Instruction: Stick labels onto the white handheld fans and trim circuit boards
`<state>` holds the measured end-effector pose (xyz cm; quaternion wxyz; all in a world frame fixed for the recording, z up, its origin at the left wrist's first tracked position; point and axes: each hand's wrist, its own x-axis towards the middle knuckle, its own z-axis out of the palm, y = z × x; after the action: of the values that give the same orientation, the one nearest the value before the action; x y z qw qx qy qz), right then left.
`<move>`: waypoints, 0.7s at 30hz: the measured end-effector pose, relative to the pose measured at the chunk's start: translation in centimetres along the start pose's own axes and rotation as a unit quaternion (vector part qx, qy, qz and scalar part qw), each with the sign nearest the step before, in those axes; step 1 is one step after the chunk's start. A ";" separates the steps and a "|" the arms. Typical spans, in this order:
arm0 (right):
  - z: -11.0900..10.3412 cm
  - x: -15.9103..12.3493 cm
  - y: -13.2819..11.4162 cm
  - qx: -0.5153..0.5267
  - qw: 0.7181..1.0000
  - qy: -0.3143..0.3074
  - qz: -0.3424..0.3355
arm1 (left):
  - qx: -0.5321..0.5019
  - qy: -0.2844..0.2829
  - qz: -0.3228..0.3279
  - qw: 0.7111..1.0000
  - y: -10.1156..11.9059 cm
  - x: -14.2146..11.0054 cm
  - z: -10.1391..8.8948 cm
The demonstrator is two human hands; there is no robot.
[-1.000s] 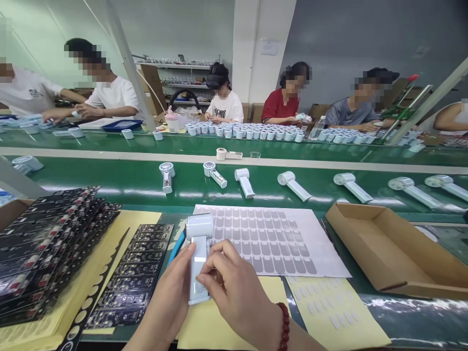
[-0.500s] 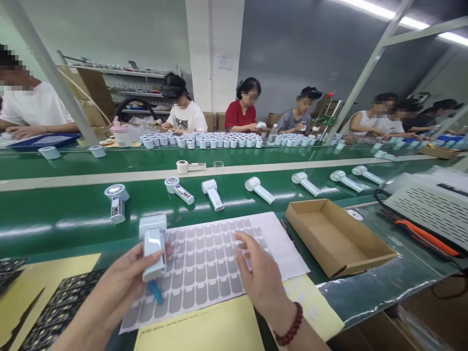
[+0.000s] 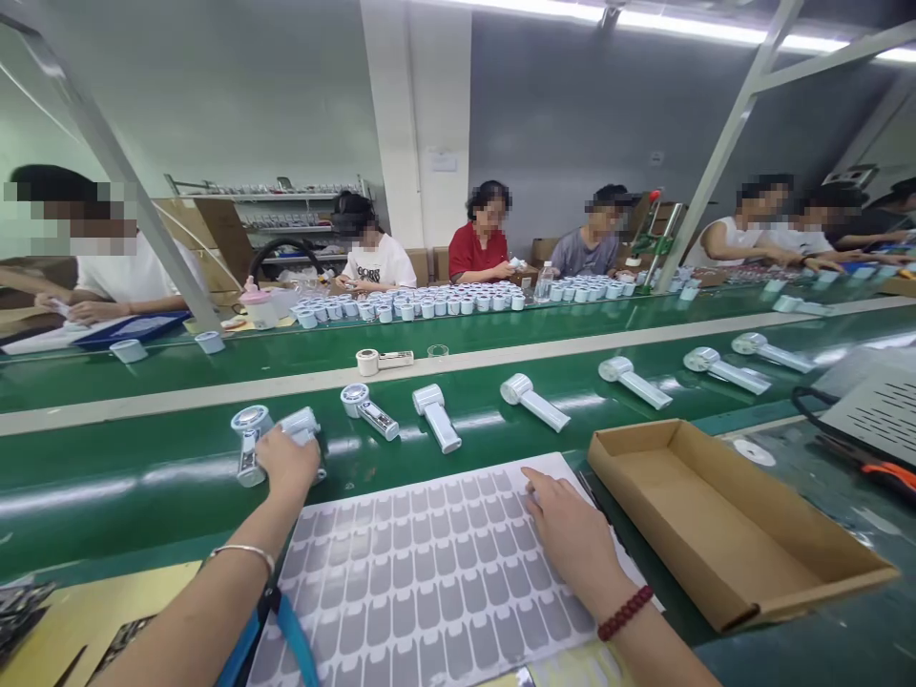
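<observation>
My left hand [image 3: 290, 460] is closed around a pale handheld device [image 3: 304, 422] with a round head, at the near side of the green belt; its fingers partly hide the device. Right beside it stands another such device [image 3: 250, 444] with a dark label on its handle. My right hand [image 3: 565, 520] rests open, fingers stretched out, over the upper right part of a white sticker sheet [image 3: 429, 563] with rows of grey labels. A tool with blue handles [image 3: 293, 634] lies by the sheet's left edge, under my left forearm.
More pale handheld devices [image 3: 533, 401] lie spaced along the belt [image 3: 479, 434]. An open cardboard tray [image 3: 716, 525] sits right of the sheet. Across the belt, co-workers sit behind rows of small white cups [image 3: 429, 303]. A slotted grey box [image 3: 877, 410] stands far right.
My left hand has carried the device from above the sheet forward and left to the belt. My right hand has moved to the sheet's upper right. The camera view has shifted.
</observation>
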<state>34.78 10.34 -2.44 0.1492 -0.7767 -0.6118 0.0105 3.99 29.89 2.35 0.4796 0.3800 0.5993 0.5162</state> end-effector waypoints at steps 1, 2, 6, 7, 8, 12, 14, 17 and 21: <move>0.2 0.1 0.1 0.002 1.000 0.005 -0.007 | 0.031 0.010 0.009 0.999 0.1 0.0 0.7; 0.4 0.1 0.3 0.004 1.000 0.010 -0.014 | 0.063 0.021 0.013 0.998 0.1 0.0 1.7; 1.2 0.3 0.7 0.011 0.999 0.033 -0.029 | 0.144 -0.009 -0.043 0.989 -0.4 0.3 6.6; 1.4 0.4 0.8 0.011 0.999 0.039 -0.032 | 0.150 -0.020 -0.065 0.986 -0.5 0.4 7.7; 1.5 0.3 0.9 0.010 0.998 0.043 -0.034 | 0.149 -0.028 -0.086 0.985 -0.6 0.5 8.6; 2.3 0.2 1.6 0.008 0.995 0.091 -0.031 | 0.084 -0.034 -0.137 0.986 -0.3 0.3 10.2; 2.9 0.1 2.0 0.020 0.993 0.119 -0.019 | 0.021 -0.041 -0.149 0.988 0.3 -0.6 9.9; 3.3 -0.1 2.3 0.053 0.990 0.128 -0.020 | -0.080 -0.074 -0.154 0.982 1.4 -3.6 8.2; 1.9 -0.1 2.2 0.151 0.976 0.155 -0.030 | -0.170 -0.136 -0.146 0.965 1.7 -10.2 3.8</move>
<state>36.41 10.17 -4.84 0.3575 -0.7192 -0.5954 -0.0223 10.15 21.42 5.87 0.6843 0.2674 0.4808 0.4785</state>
